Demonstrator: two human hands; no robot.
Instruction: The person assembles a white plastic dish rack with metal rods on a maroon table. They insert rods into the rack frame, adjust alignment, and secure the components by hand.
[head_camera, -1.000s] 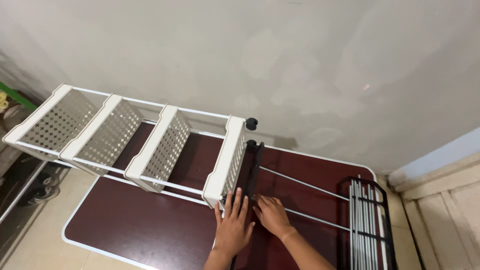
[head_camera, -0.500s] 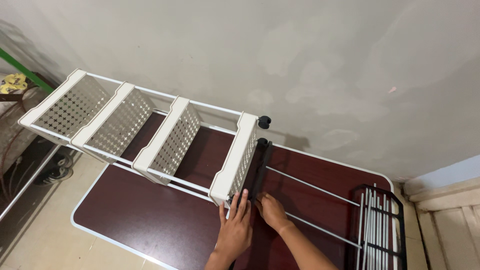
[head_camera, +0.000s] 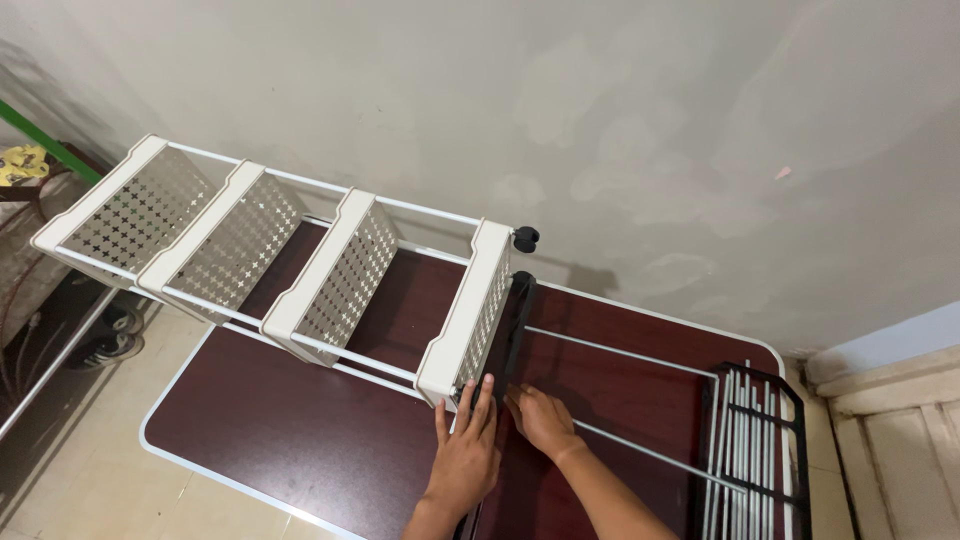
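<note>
A white shelf rack (head_camera: 300, 270) with several perforated trays lies on its side across a dark red table (head_camera: 300, 430), one end sticking out past the table's left edge. My left hand (head_camera: 468, 450) lies flat, fingers together, against the bottom white tray and the black end frame (head_camera: 515, 330). My right hand (head_camera: 540, 420) rests beside it, fingers curled at a thin metal rod (head_camera: 640, 450) running right from the black frame. A small black caster wheel (head_camera: 525, 238) sits at the rack's far corner.
A black frame with several white rods (head_camera: 750, 440) lies at the table's right end. A grey wall stands close behind. At left, tiled floor, a green pole (head_camera: 50, 140) and a yellow cloth (head_camera: 22, 162). A wooden door frame is at right.
The view has shifted so the rack and table sit further right and lower in frame. Both hands stay at the rack's black end frame, barely moved.
</note>
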